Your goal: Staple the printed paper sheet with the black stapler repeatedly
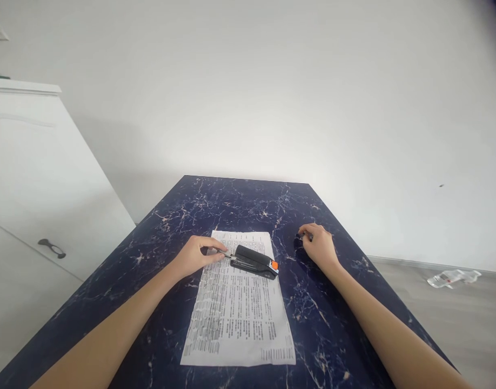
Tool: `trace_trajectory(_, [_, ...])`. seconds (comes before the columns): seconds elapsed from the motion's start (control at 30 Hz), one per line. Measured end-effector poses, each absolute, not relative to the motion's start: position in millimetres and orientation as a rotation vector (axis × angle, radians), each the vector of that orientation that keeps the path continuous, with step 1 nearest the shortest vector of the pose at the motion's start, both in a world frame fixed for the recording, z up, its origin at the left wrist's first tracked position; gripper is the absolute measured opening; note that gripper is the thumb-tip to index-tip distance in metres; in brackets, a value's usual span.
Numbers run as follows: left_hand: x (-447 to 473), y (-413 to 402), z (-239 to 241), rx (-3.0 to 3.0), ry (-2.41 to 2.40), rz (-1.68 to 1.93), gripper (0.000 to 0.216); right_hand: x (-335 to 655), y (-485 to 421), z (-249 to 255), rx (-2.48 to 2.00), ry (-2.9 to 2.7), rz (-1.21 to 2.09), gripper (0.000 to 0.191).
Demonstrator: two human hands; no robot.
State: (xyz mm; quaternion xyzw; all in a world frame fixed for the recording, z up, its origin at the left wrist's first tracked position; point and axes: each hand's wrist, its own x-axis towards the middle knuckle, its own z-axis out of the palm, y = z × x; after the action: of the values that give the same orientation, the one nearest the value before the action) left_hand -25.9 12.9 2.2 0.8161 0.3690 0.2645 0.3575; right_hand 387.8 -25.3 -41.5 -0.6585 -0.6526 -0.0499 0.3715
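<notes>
A black stapler with an orange piece at its right end lies across the upper part of a printed sheet of paper. From its left end sticks out a grey metal part, which my left hand pinches between thumb and fingers. Off to the right of the paper, my right hand rests low over the table with its fingers closed together. Something small and dark shows at those fingertips, too unclear to name.
The dark blue marble-patterned table narrows toward a white wall. A white cabinet with a dark handle stands at the left. Crumpled clear plastic lies on the grey floor at the right.
</notes>
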Motion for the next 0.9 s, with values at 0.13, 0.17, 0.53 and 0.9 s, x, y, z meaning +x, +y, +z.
trace_trajectory(0.13, [-26.9,13.9,2.3,2.08,0.967,0.678,0.019,387.8,-24.9,-43.1,-1.687,-1.673,-0.127,0.026])
trace_trajectory(0.17, [-27.0,13.9,2.2,2.084,0.961,0.672,0.02,387.8,-24.9,-43.2,-1.686,-1.674,-0.127,0.026])
trace_trajectory(0.53, [-25.6,10.8,5.3,2.18,0.925,0.666,0.019,385.2,-25.9,-39.5,-1.692,-1.682,-0.096,0.027])
trace_trajectory(0.9, [-37.6,15.9,2.5,2.231,0.835,0.643,0.02,385.6,-26.6,-38.6,-1.695,-1.679,-0.076,0.026])
